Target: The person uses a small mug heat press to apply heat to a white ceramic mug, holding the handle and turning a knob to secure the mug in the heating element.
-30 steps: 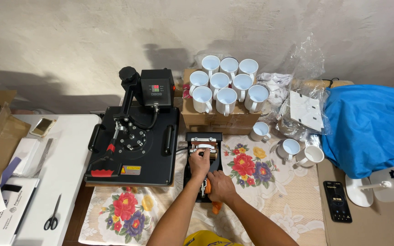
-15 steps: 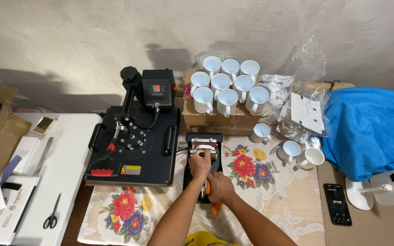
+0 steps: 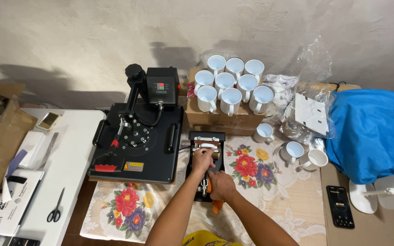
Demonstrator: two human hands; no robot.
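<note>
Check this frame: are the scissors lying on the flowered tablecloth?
No, the scissors lie on the white table, left of the flowered tablecloth.

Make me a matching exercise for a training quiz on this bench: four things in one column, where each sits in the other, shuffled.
Things:
1. scissors
2. phone
3. white mugs
4. left hand

Places:
A. on the cardboard box at the back
B. on the small mug press
C. on the white table at far left
D. on the brown surface at right, below the blue cloth

Pairs: 1-C, 2-D, 3-A, 4-B
</note>
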